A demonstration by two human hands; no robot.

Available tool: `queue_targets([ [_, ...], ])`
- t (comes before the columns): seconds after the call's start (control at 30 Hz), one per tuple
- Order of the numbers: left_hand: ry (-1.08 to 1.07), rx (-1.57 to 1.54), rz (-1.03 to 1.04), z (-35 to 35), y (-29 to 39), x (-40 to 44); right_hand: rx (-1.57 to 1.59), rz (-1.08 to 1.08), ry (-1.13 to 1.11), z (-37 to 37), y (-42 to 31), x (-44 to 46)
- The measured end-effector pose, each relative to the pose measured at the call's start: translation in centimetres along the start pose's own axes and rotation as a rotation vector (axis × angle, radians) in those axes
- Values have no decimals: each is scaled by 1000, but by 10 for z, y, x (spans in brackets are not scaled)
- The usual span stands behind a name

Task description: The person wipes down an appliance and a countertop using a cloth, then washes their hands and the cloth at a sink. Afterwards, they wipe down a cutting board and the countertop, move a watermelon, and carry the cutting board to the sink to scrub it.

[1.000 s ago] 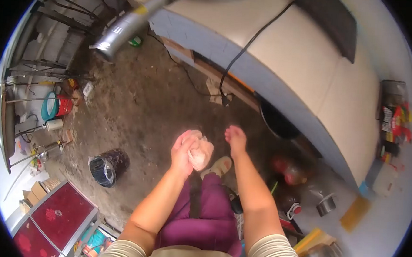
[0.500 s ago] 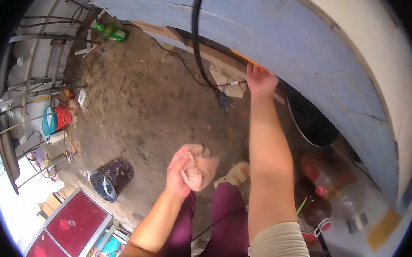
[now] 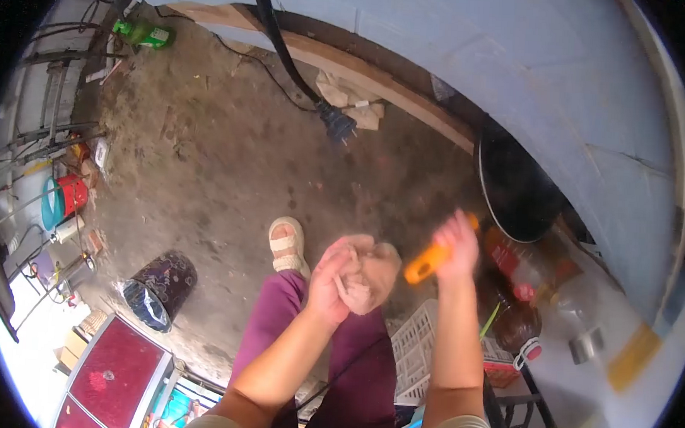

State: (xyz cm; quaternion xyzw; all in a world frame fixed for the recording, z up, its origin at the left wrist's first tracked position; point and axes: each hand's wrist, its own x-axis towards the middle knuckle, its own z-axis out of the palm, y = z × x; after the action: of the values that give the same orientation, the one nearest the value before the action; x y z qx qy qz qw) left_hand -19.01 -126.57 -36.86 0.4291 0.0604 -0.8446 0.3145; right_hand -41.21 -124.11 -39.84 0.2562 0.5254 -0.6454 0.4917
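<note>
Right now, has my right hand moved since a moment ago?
Yes, your right hand has pulled back from the wooden beam toward your legs, gripping an orange object.

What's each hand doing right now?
Left hand: closed on a crumpled cloth.
Right hand: closed around an orange object.

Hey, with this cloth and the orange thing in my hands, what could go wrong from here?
The orange object in your right hand might bump the cloth or your left hand, since they're close. Your right forearm could knock the red-capped bottle beside it. The hanging plug, prongs exposed, may get snagged.
</note>
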Motion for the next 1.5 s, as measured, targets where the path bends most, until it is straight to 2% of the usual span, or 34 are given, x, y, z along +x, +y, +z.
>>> queue_targets([
  [0.17,4,-16,-27,-9,-6,0,-320,38,153,-44,-12,-29],
  [0.33,26,-27,-24,-22,-6,8,-570,-82,319,-78,1,-33],
  [0.47,93,-8,-17,-20,-5,9,-521,-118,262,-93,18,-38],
  [0.57,18,21,-10,-15,-4,9,-522,-100,198,-96,39,-56],
  [0.67,263,-93,-34,-14,-13,6,-580,-85,160,-83,61,-75],
  [0.8,266,-152,34,-20,-10,7,-705,-33,30,-60,71,-78],
  [1.07,333,-150,158,-33,10,6,-924,-55,-222,42,72,-26],
  [1.17,252,-140,177,-37,16,4,-928,-44,-278,94,75,-4],
  [1.33,194,-195,156,-42,25,1,-978,-185,-563,151,65,51],
  [1.37,163,-216,157,-43,26,0,-953,-205,-565,155,61,48],
  [1.4,249,-200,147,-43,26,1,-925,-228,-571,167,59,38],
  [1.43,248,-210,137,-43,27,0,-896,-249,-576,172,58,30],
  [1.5,242,-227,118,-41,29,1,-936,-184,-532,162,57,15],
])
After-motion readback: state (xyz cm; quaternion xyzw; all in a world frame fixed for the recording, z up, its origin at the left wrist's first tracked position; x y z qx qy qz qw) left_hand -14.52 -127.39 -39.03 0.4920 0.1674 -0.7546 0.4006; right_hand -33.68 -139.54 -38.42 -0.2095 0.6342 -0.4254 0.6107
